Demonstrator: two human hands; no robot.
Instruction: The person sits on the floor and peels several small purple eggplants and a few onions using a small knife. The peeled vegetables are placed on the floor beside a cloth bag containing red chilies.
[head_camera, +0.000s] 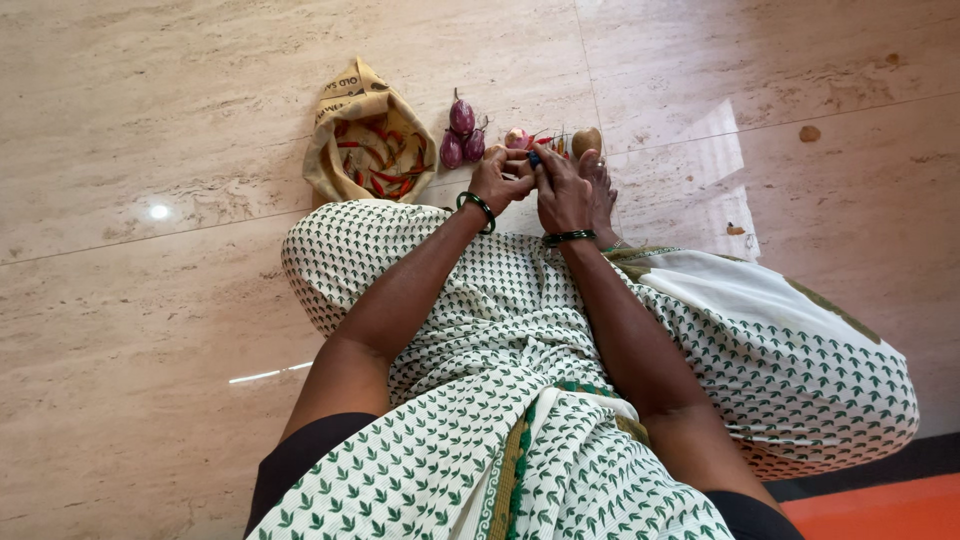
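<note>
Small red chilli (541, 143), thin, light, soft-skinned, pinched between both hands far centre, above floor. Left hand (500, 180) and right hand (562, 192) curled closed on it. Best held near stem; snaps easily. Brown paper bag of chillies (368, 148) far left, purple aubergines (461, 135) beside.

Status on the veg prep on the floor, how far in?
Early, as far as it shows. Done: nothing clearly finished; no pile of cut pieces is visible. In hand: left hand and right hand meet over something small beside a red chilli; what they hold is hidden. Left: the purple brinjals lie whole, and the paper bag holds many red chillies.
</note>
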